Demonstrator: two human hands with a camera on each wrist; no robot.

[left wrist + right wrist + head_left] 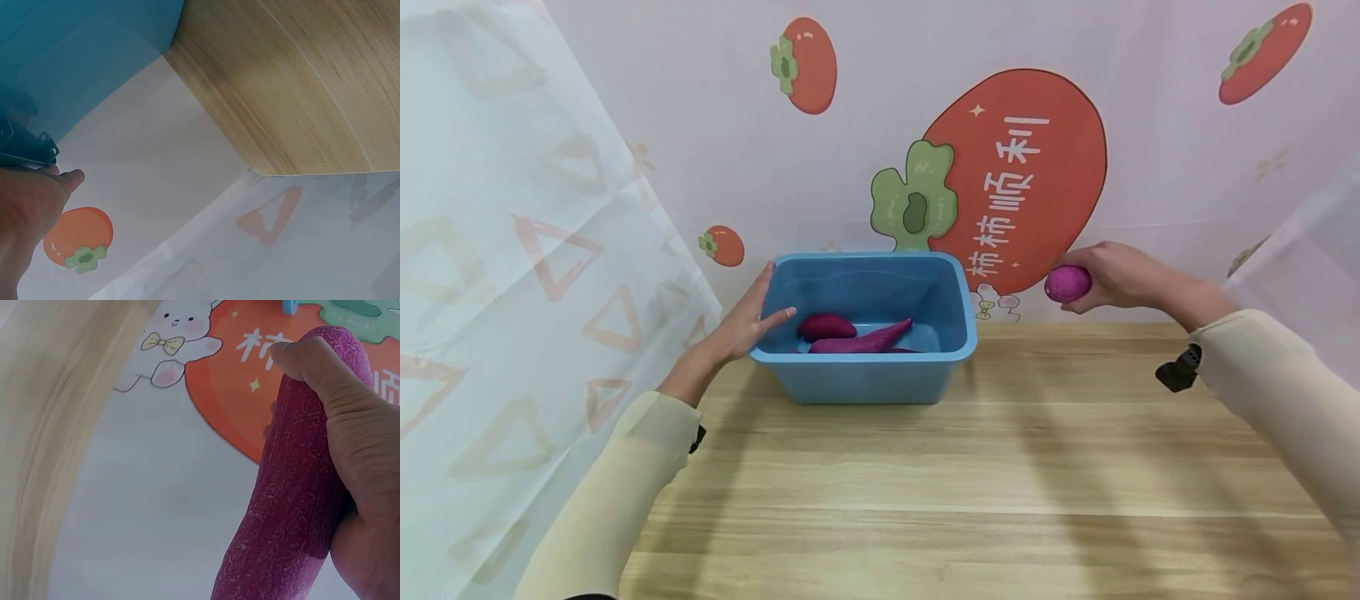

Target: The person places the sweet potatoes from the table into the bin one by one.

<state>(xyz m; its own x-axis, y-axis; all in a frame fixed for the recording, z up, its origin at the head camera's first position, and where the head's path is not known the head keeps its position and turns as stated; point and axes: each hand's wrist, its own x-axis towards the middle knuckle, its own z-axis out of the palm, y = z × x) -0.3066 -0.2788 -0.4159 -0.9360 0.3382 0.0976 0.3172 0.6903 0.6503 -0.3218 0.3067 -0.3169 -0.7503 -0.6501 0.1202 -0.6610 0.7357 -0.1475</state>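
A blue plastic bin (865,381) stands on the wooden table near the back wall. My left hand (739,330) holds its left rim, thumb over the inside and fingers along the outer side; the left wrist view shows the fingertips (74,179) just under the rim. Inside the bin lie a short dark purple sweet potato (827,327) and a long tapered one (865,340), partly cut off by the front wall. To the right, raised above the table, my right hand (1116,275) grips a long purple sweet potato (290,481) with rough skin.
The wooden table (880,483) stretches in front of the bin. Behind it rises a pale cloth wall (647,108) printed with persimmons and lettering. A white sheet with triangles (497,275) hangs along the left side, and another pale sheet (1326,258) at the right.
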